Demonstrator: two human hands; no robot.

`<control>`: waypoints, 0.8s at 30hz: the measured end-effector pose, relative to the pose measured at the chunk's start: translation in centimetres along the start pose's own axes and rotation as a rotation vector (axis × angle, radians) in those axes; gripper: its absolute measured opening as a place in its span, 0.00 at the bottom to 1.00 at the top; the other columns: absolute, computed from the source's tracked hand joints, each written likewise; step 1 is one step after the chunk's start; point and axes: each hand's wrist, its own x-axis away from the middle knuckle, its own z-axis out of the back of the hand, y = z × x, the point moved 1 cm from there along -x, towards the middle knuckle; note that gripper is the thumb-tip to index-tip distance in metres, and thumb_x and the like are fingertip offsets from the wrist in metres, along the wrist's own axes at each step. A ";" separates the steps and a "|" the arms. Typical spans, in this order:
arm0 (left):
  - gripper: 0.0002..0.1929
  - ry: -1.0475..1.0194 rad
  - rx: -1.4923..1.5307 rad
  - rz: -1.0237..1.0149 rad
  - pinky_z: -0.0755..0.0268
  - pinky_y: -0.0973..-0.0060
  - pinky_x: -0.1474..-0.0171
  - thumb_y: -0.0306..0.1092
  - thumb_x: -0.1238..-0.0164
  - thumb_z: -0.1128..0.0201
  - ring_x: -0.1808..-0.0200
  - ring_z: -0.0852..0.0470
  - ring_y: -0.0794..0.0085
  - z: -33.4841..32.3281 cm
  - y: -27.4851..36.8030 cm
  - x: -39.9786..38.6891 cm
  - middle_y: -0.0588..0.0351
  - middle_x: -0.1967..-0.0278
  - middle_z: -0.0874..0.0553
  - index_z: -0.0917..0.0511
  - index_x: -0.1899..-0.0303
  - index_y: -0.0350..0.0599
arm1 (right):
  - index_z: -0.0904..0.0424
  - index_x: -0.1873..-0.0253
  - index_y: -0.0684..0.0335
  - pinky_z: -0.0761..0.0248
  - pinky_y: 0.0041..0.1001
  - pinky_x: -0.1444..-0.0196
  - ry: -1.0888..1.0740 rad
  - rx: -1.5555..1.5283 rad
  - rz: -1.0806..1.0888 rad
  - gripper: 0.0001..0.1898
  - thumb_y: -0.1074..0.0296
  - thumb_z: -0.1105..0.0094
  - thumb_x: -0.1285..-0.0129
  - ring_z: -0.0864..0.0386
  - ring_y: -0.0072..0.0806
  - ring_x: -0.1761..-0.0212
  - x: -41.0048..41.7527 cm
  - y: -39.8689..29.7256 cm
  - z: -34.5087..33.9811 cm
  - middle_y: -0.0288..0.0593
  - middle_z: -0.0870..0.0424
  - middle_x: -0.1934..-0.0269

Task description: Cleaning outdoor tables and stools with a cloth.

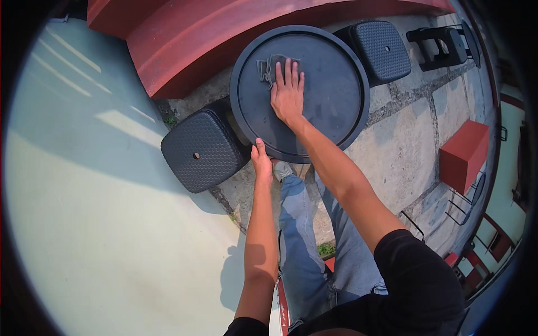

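A round black tabletop [332, 96] with a raised rim stands in front of me; whatever supports it is hidden. My right hand [289, 95] lies flat on it, palm down and fingers slightly apart, over a crumpled grey cloth [265, 69]. Part of the cloth sticks out to the left of the fingers, and some is covered by them. At the near left edge, my left hand [261, 161] grips the rim, thumb on top and fingers mostly hidden underneath.
Black textured plastic stools stand left [197, 149] and right [380, 50] of the tabletop, with another stool [441, 46] farther right. Behind runs a red painted ledge [189, 54]. A pale wall [105, 218] borders the left. A red block [464, 155] sits on the cracked concrete floor [395, 143].
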 end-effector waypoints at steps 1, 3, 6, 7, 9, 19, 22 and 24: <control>0.38 0.023 0.070 0.035 0.13 0.56 0.54 0.70 0.16 0.51 0.43 0.13 0.59 0.7 -0.6 -0.1 0.51 0.36 0.18 0.30 0.26 0.45 | 0.42 0.14 0.52 0.56 0.50 0.12 -0.137 -0.095 0.266 0.35 0.62 0.47 0.23 0.52 0.45 0.10 0.9 -2.3 0.7 0.48 0.48 0.12; 0.41 0.066 0.216 0.132 0.22 0.47 0.38 0.74 0.18 0.54 0.29 0.22 0.56 0.5 -0.8 0.1 0.54 0.26 0.25 0.36 0.20 0.54 | 0.39 0.15 0.49 0.56 0.47 0.10 -0.363 -0.212 0.593 0.35 0.64 0.44 0.26 0.52 0.41 0.09 3.2 -2.7 2.4 0.42 0.47 0.12; 0.40 0.078 0.365 0.108 0.22 0.48 0.37 0.74 0.18 0.53 0.29 0.22 0.56 1.0 -1.6 -0.7 0.54 0.24 0.26 0.38 0.18 0.58 | 0.35 0.17 0.49 0.58 0.48 0.09 -0.588 -0.305 0.919 0.34 0.66 0.44 0.28 0.52 0.38 0.09 6.9 1.7 5.7 0.39 0.47 0.11; 0.38 0.050 0.353 0.134 0.25 0.46 0.34 0.72 0.16 0.55 0.26 0.24 0.56 0.7 -1.4 -0.9 0.54 0.22 0.28 0.40 0.17 0.59 | 0.28 0.21 0.50 0.58 0.47 0.09 -0.712 -0.317 1.024 0.30 0.66 0.44 0.28 0.53 0.37 0.09 8.3 4.4 6.7 0.37 0.47 0.11; 0.37 0.006 0.315 0.168 0.27 0.47 0.34 0.71 0.15 0.56 0.26 0.25 0.56 0.0 -0.7 -0.6 0.56 0.20 0.30 0.41 0.16 0.61 | 0.18 0.31 0.48 0.54 0.44 0.10 -0.806 -0.327 1.104 0.22 0.67 0.45 0.28 0.52 0.34 0.09 9.1 10.4 8.8 0.33 0.48 0.11; 0.39 0.003 0.208 0.133 0.23 0.41 0.41 0.71 0.17 0.51 0.29 0.22 0.50 0.0 -0.7 -0.9 0.52 0.22 0.28 0.40 0.17 0.59 | 0.09 0.49 0.61 0.24 0.34 0.38 -0.210 0.491 0.583 0.15 0.63 0.46 0.25 0.27 0.40 0.39 -3.3 25.2 12.3 0.42 0.25 0.43; 0.39 -0.023 0.175 0.113 0.24 0.36 0.39 0.70 0.16 0.52 0.28 0.24 0.47 -1.2 -0.6 -0.9 0.49 0.22 0.29 0.41 0.18 0.54 | 0.18 0.33 0.71 0.49 0.55 0.16 -0.280 0.630 0.049 0.26 0.58 0.45 0.27 0.35 0.59 0.23 -5.8 19.7 7.9 0.59 0.27 0.33; 0.37 -0.008 0.124 0.088 0.21 0.38 0.42 0.69 0.15 0.52 0.32 0.19 0.48 -0.2 -0.5 -0.8 0.48 0.24 0.27 0.37 0.20 0.52 | 0.31 0.24 0.79 0.56 0.66 0.16 -0.178 0.411 -0.174 0.39 0.52 0.44 0.30 0.49 0.63 0.14 -6.1 12.9 6.1 0.66 0.40 0.19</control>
